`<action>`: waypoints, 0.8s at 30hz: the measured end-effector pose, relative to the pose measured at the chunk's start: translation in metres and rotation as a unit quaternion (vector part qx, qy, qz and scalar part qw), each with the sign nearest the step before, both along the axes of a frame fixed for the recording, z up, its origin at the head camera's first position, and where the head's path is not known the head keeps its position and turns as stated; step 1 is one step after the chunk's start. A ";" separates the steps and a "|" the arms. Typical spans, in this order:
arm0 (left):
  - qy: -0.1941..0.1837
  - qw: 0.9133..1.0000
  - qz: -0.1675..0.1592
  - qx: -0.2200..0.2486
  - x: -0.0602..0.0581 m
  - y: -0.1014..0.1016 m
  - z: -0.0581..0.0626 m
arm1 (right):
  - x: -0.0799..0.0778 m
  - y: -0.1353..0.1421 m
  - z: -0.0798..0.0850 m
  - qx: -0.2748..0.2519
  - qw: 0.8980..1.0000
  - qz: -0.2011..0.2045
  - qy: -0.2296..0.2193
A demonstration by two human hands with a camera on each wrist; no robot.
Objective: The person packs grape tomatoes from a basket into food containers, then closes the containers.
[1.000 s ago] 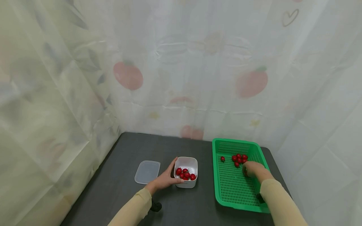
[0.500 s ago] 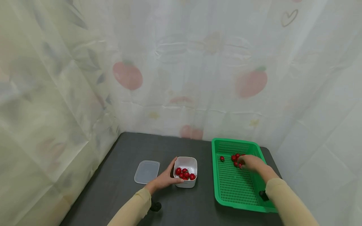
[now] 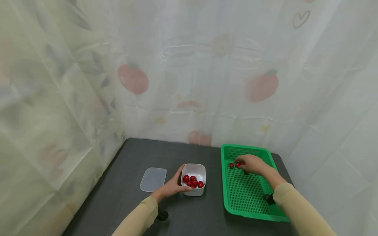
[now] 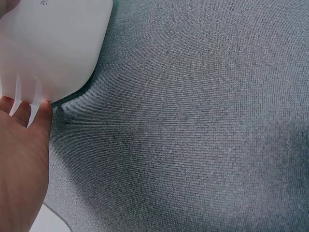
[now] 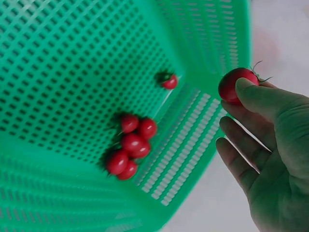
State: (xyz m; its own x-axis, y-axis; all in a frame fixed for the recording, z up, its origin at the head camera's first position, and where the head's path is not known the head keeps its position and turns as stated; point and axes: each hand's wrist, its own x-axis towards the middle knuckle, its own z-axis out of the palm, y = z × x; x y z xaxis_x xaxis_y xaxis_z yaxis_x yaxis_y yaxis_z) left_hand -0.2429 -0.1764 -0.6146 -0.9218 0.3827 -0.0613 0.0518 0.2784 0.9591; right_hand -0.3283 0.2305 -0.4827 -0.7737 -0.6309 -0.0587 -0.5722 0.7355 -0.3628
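Note:
A white square container [image 3: 200, 170] stands on the table with several cherry tomatoes [image 3: 193, 182] inside. My left hand [image 3: 172, 187] holds it from the left, thumb across the front and fingers at the far left side; in the left wrist view the fingertips [image 4: 43, 108] touch its wall. Over the green basket [image 3: 225, 190], my right hand [image 3: 254, 164] pinches one cherry tomato [image 5: 234, 86] between thumb and forefinger, its green stem showing. The other fingers are loosely extended. Below it in the basket lie a cluster of cherry tomatoes [image 5: 131, 143] and a single one [image 5: 169, 81].
A translucent lid [image 3: 153, 179] lies flat to the left of the container. The dark grey table [image 3: 174, 150] carries everything, with patterned curtains [image 3: 189, 82] at the back and sides. A black wrist device [image 3: 269, 198] sits under the right forearm.
My right hand has risen from the right side of the basket and moved left, with a cherry tomato now between its fingertips. My left hand and the container have stayed in place.

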 end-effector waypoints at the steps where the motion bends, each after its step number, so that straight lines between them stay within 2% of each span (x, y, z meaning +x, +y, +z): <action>1: 0.000 1.000 0.000 0.000 0.000 0.000 0.000 | 0.000 -0.003 0.002 -0.003 1.000 0.002 0.000; 12: -0.003 1.000 -0.003 0.009 0.001 0.003 0.002 | 0.001 -0.038 0.012 -0.027 0.999 0.025 -0.012; 24: 0.001 1.000 -0.002 0.005 0.000 0.001 -0.002 | -0.002 -0.090 0.012 -0.026 0.997 0.079 0.003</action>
State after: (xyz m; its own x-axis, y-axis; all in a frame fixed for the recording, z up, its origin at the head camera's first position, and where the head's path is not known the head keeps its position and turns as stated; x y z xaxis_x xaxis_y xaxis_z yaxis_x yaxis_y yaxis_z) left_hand -0.2429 -0.1750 -0.6166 -0.9207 0.3864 -0.0552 0.0547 0.2678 0.9619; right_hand -0.3301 0.1404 -0.4708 -0.6650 -0.7466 -0.0185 -0.6815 0.6168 -0.3938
